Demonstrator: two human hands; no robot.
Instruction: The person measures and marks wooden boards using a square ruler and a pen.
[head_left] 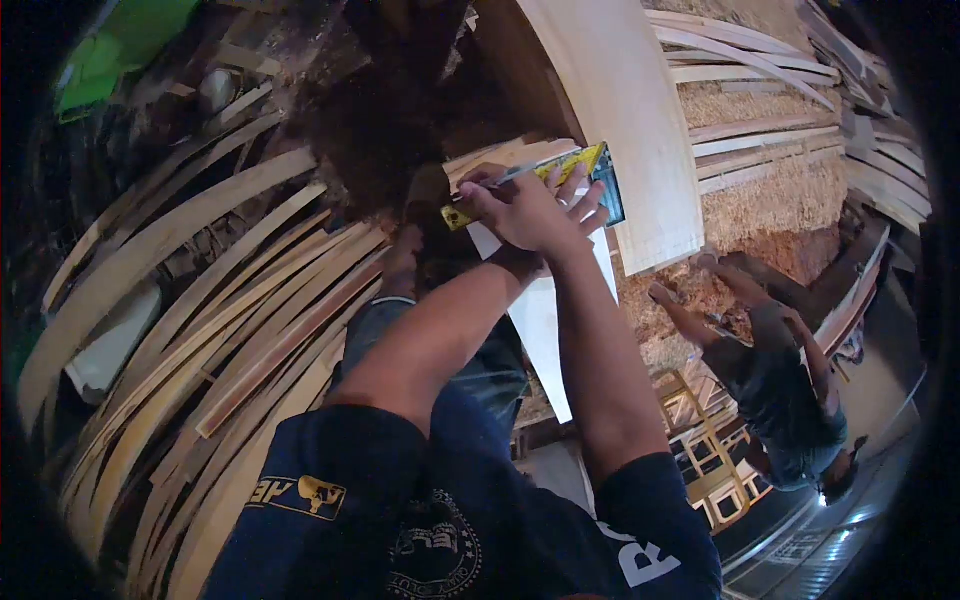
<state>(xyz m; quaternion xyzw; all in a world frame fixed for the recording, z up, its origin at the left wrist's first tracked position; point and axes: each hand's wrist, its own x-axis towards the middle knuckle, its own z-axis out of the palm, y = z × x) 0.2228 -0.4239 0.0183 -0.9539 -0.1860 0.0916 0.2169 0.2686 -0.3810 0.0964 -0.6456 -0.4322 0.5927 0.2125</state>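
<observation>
My forearms cross over a pale board, with the right one on top. My right hand (520,208) is closed around a slim, light-coloured pencil (515,172). Beneath and beyond it, my left hand (582,200) lies with fingers spread, pressing on a yellow measuring square (592,160) with a blue-green edge at its right end. The yellow strip runs slantwise under both hands, which hide its middle. A white tapered piece (540,330) extends below my wrists; pale wood (510,155) shows just past the square.
A wide pale plank (640,120) stretches away at right. Curved wooden strips (230,330) are piled at left, and more strips (745,50) lie on wood shavings (765,205). Another person (780,390) is at right, near wooden frames (705,440).
</observation>
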